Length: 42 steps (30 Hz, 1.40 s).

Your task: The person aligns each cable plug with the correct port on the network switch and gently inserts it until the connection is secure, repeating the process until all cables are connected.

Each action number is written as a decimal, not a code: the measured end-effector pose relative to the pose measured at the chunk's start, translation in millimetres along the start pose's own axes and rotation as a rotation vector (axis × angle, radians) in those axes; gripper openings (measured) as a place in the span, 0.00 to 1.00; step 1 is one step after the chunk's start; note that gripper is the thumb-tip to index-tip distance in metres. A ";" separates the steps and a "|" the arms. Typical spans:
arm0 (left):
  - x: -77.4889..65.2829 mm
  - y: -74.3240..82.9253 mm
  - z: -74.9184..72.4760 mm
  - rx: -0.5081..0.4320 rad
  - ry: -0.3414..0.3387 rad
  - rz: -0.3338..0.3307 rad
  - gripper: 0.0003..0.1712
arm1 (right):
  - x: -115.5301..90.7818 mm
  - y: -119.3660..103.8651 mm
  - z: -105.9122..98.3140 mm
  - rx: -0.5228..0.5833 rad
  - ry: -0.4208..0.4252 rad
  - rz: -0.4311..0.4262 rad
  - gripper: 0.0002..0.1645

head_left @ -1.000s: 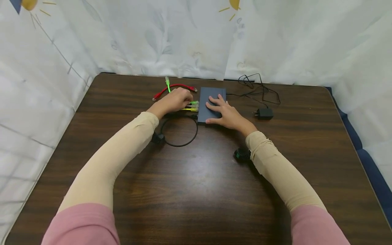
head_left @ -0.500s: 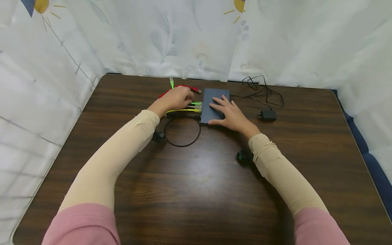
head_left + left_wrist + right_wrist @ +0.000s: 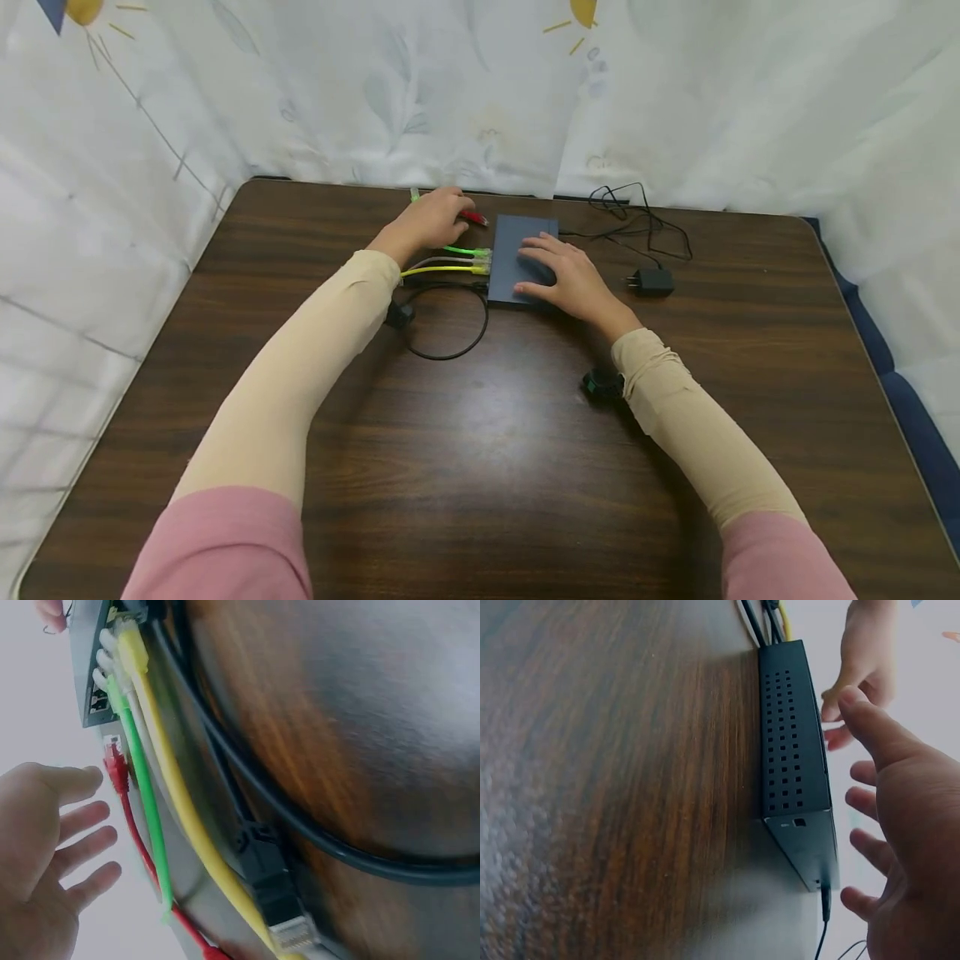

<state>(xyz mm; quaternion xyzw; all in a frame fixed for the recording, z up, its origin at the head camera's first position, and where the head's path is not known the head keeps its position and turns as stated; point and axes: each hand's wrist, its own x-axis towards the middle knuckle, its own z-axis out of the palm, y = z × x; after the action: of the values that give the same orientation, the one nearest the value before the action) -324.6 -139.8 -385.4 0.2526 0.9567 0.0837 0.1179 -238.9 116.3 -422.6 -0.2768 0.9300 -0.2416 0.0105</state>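
A dark blue-grey network switch point(image 3: 513, 262) lies near the table's back edge. Green point(image 3: 463, 250), grey point(image 3: 442, 259) and yellow point(image 3: 442, 270) network cables run into its left side, with a black cable point(image 3: 450, 358) at the front corner. My left hand point(image 3: 429, 222) reaches over the red network cable point(image 3: 476, 218), whose near plug point(image 3: 115, 761) lies just past my thumb in the left wrist view. These fingers are spread and hold nothing; the hand hides most of the red cable. Over the switch's right half is my right hand point(image 3: 570, 279), fingers relaxed.
A black power adapter point(image 3: 651, 282) lies on the table point(image 3: 480, 500) right of the switch, its thin cord point(image 3: 663, 223) tangled behind it. The black cable's loose plug point(image 3: 274, 889) shows in the left wrist view. White curtains point(image 3: 480, 92) hang behind the table.
My left hand has left the green cable's plug at the switch and moved back toward the red cable, its fingers spreading. My right hand's fingers have drawn closer together over the switch.
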 end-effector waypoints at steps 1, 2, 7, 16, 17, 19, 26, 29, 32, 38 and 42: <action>2.8 0.2 -1.2 0.008 -0.015 -0.003 0.27 | 0.0 0.7 0.2 -0.001 0.002 -0.006 0.39; 5.1 0.7 -2.5 0.012 -0.033 -0.008 0.27 | -0.3 1.0 0.3 0.000 0.002 -0.008 0.39; 14.3 0.9 -5.5 0.019 -0.090 -0.036 0.29 | -0.8 2.2 1.2 -0.006 -0.039 0.005 0.43; 21.7 -1.9 6.5 0.081 -0.062 -0.034 0.26 | -1.8 2.9 7.7 0.014 -0.109 0.028 0.47; 22.7 -1.6 8.1 0.087 -0.041 -0.025 0.25 | -1.9 3.0 8.0 0.020 -0.108 0.029 0.47; 25.0 -1.1 10.8 0.097 -0.006 -0.007 0.22 | -2.0 3.3 8.1 0.026 -0.103 0.026 0.46; 29.1 1.7 11.9 0.100 0.070 0.024 0.11 | -1.8 4.0 5.8 0.048 -0.111 0.027 0.45; 29.2 3.3 10.6 0.103 0.086 0.022 0.10 | -1.8 3.4 4.7 0.053 -0.111 0.030 0.45; 28.4 4.0 9.3 0.106 0.088 0.019 0.09 | -1.5 3.0 4.3 0.053 -0.113 0.031 0.45; 27.3 4.5 8.6 0.112 0.064 0.027 0.09 | -0.6 4.1 4.7 0.033 -0.132 0.035 0.45; 26.9 4.4 7.8 0.126 0.034 0.042 0.10 | -0.4 3.6 3.5 0.017 -0.153 0.045 0.45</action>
<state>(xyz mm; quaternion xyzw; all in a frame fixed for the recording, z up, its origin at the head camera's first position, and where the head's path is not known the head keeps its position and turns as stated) -343.2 -121.7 -396.9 0.2780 0.9565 0.0299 0.0835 -239.9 117.6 -427.3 -0.2733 0.9305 -0.2271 0.0891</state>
